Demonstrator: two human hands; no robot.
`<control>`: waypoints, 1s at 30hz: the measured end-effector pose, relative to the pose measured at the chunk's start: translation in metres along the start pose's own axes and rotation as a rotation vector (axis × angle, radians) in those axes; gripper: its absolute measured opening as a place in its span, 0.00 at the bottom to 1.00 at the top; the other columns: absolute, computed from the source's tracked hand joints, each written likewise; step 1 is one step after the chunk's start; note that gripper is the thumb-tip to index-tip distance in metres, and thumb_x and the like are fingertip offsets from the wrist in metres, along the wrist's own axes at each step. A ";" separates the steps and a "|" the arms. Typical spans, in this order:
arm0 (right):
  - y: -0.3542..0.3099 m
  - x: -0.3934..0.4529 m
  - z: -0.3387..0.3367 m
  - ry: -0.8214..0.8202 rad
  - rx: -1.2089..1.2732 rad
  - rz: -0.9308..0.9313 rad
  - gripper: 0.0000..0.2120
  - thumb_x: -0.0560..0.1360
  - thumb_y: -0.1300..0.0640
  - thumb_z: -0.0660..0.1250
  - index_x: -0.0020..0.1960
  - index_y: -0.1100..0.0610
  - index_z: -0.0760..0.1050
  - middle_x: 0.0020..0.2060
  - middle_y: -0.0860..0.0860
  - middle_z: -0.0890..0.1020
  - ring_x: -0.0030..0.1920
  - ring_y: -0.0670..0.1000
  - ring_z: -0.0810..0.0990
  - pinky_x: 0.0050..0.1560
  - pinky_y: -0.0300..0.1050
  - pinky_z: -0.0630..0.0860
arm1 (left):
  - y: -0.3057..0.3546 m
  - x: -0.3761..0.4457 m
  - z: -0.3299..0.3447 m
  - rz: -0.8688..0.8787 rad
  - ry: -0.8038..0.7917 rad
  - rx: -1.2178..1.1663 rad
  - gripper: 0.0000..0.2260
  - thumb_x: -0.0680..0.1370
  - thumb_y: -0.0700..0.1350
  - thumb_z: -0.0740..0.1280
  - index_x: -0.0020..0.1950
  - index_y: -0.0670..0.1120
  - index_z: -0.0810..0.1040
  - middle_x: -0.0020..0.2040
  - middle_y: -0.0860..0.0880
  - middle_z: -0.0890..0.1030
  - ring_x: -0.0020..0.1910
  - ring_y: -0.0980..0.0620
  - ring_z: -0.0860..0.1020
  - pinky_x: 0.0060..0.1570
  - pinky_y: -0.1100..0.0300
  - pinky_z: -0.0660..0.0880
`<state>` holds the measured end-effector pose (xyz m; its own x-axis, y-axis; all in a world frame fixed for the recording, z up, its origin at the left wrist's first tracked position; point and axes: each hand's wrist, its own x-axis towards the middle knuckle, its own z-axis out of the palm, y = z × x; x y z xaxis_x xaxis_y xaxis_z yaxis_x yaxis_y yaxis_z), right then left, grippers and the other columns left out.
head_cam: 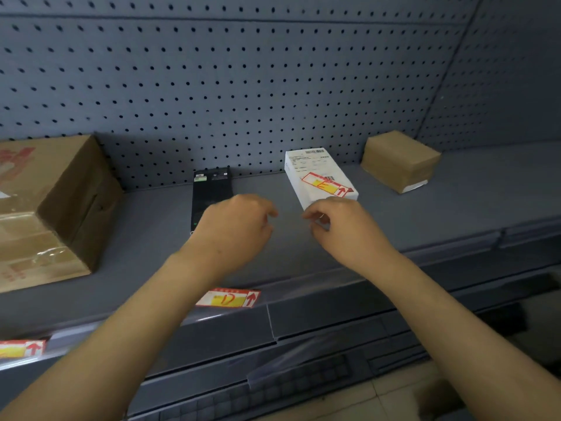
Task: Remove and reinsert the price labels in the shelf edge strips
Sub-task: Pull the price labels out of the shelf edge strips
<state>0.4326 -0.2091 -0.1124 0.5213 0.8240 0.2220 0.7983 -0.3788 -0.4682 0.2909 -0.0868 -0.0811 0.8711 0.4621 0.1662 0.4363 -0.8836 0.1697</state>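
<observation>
Left grip: the left hand hangs over the shelf with fingers loosely curled; nothing shows in it.
Right grip: the right hand has thumb and forefinger drawn close, as if pinching. Whether anything thin sits between them cannot be told.
Between the hands: a small gap; they are near each other, not touching, just near of the white box.
Label E: a red and yellow label lies flat on the white box, out of any strip, just far of the right hand.
Label D: a second label sits at the shelf's near edge, below the left forearm, tilted; it looks to rest in or on the edge strip, which one is unclear.
Third label: another at far left, on the lower strip, partly cut off.
Handling: the labels are judged to be thin card, very light, bendy and easy to crease. Best taken by a short edge or corner with fingertips, then slid along the clear strip rather than pushed in flat.
Likely step: label E appears the loose one, still to go back into a strip.
Around: a large carton at left, a black device far of the left hand, a small carton at far right, a pegboard behind.
</observation>
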 end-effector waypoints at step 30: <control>0.058 0.136 -0.034 -0.355 0.019 0.297 0.14 0.70 0.57 0.73 0.54 0.59 0.79 0.50 0.55 0.83 0.47 0.54 0.82 0.49 0.49 0.81 | 0.028 0.118 0.024 -0.110 0.006 0.004 0.11 0.77 0.47 0.63 0.59 0.53 0.77 0.53 0.53 0.80 0.49 0.51 0.79 0.49 0.52 0.79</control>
<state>0.5605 -0.1337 -0.0801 0.5880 0.7757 -0.2291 0.6226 -0.6149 -0.4840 0.4109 -0.0588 -0.0805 0.8163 0.5570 0.1528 0.5304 -0.8276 0.1835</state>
